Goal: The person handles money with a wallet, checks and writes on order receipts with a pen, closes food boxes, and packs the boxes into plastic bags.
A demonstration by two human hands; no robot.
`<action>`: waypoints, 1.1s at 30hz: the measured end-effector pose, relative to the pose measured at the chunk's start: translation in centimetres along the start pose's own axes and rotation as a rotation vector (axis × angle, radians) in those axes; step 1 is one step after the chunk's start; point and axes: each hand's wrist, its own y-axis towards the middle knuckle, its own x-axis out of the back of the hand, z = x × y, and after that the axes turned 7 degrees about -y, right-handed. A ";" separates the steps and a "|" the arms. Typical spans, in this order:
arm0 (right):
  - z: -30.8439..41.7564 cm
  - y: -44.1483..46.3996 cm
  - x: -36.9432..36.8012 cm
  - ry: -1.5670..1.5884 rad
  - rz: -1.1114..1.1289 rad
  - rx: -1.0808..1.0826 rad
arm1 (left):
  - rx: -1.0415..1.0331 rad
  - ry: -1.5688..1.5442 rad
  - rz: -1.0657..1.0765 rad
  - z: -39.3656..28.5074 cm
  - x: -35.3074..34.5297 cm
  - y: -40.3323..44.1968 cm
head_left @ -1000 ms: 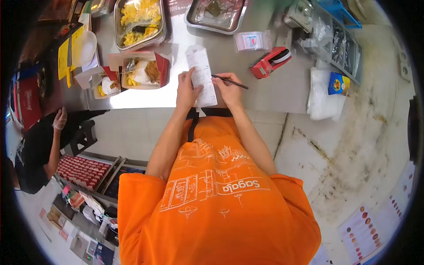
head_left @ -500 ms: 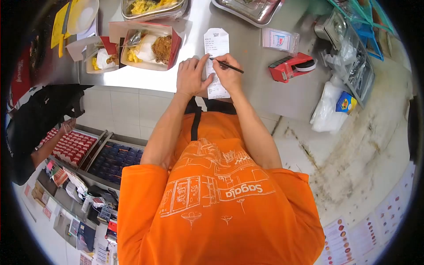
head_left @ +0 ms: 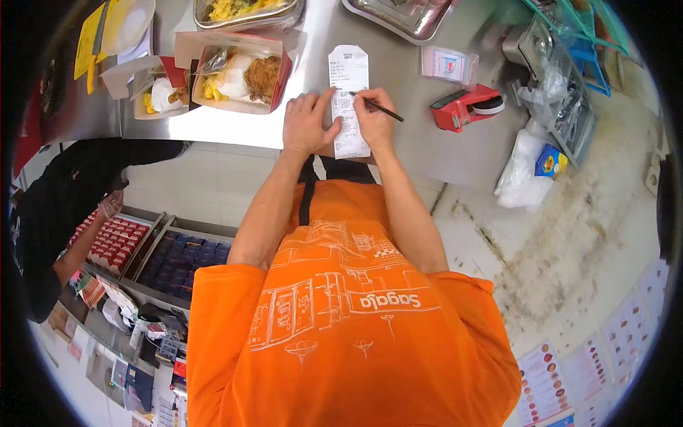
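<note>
A long white printed receipt (head_left: 348,67) lies on the metal counter in front of me. My left hand (head_left: 304,124) rests flat at its left edge, fingers stretched out, index fingertip and thumb touching the paper. In my right hand (head_left: 376,122) a black pen (head_left: 388,111) is pinched, its tip at the receipt's middle and its back end pointing right. To the left of my left hand stands an open red box (head_left: 279,82) with fried chicken, rice and egg. A smaller open food box (head_left: 141,108) is beside it.
A red tape dispenser (head_left: 455,110) and a small clear packet (head_left: 449,65) sit to the right. Metal trays (head_left: 398,25) line the back. Plastic bags (head_left: 523,171) hang over the right edge. A person in black (head_left: 78,185) is at the left, near racks of red boxes (head_left: 121,242).
My right hand and pen have shifted slightly right, the pen tip moving across the receipt. My left hand keeps its place. The person at the left has moved a little.
</note>
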 end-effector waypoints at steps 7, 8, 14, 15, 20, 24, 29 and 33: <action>0.4 -0.8 0.6 -0.057 0.088 -0.035 | 0.023 -0.023 0.035 0.4 0.1 -0.2; 0.2 -0.8 0.5 -0.102 0.088 -0.013 | 0.023 -0.021 0.034 0.4 0.1 -0.1; -0.8 -1.3 0.5 -0.126 0.045 -0.047 | 0.032 -0.033 0.066 0.4 0.3 -0.2; -0.6 -1.3 0.4 -0.133 0.052 -0.025 | 0.031 -0.039 0.064 0.5 0.3 -0.2; -0.1 -1.7 0.2 -0.146 -0.034 -0.026 | 0.000 -0.056 0.022 1.1 0.0 -0.5; -0.6 -1.7 1.2 -0.293 0.001 0.041 | 0.031 -0.088 0.085 1.0 0.6 -0.5; 1.0 -1.1 1.0 -0.273 -0.101 0.098 | -0.005 -0.124 0.097 1.6 2.0 -0.4; 10.0 -2.9 -3.3 -0.265 0.194 0.090 | -0.033 -0.196 0.170 3.3 2.3 -0.7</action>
